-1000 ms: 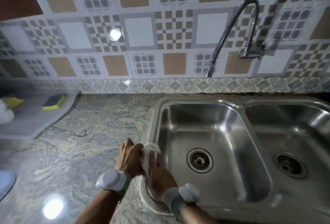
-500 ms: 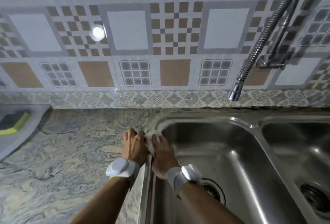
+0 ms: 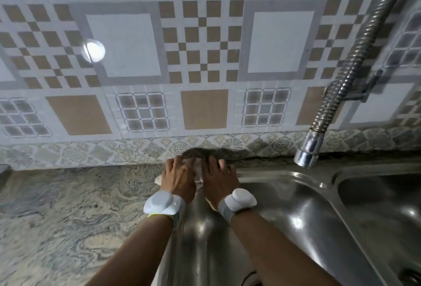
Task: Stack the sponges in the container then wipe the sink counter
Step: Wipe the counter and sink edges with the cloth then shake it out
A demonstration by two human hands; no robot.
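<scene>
Both hands press one pale cloth point(image 3: 197, 177) flat at the back left corner of the sink point(image 3: 296, 206), just where the steel rim meets the marbled counter point(image 3: 68, 206) and the wall. Only small parts of the cloth show, one between the hands and one corner at the left, so I cannot tell how it is folded. The left hand point(image 3: 180, 179) lies over its left part and the right hand point(image 3: 219, 179) over its right part, side by side and almost touching; the fingers point(image 3: 173, 162) are stretched forward and bent down on the cloth, pressing it rather than clenching around it. I think two hands are used here to give more weight on the rim and to push the cloth well into the corner, where dirt collects. It seems the wiping step is in hand; no sponges and no container are in view, so their state cannot be judged. Each wrist carries a white band point(image 3: 163, 201). To the right, the flexible faucet point(image 3: 341, 80) hangs down from the tiled wall point(image 3: 205, 58), its nozzle above the back rim of the sink. If the wipe goes along that rim to the right, the nozzle is probably the first obstacle, and the wall gives no room further back.
</scene>
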